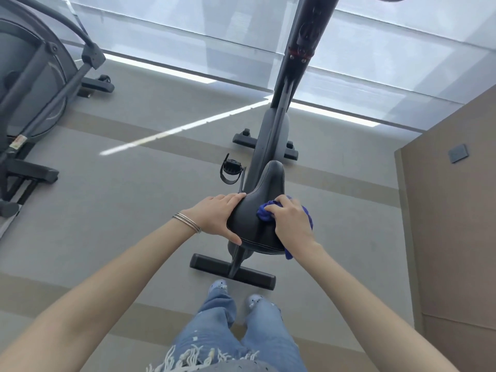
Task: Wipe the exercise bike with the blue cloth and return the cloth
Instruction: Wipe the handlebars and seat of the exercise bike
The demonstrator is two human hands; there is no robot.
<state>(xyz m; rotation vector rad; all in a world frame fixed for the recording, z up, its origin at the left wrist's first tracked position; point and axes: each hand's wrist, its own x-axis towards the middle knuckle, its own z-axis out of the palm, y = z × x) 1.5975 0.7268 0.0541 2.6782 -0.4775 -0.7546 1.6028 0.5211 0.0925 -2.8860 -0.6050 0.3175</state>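
Left hand (218, 218) grips the saddle (253, 208) by its left edge, fingers curled over it. Right hand (292, 222) clutches the bunched cloth (264, 214) in curled fingers, pressed against the saddle's right side.

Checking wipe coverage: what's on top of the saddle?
On the saddle: right hand gripping the blue cloth, left hand holding the left edge. Surface beneath is hidden.
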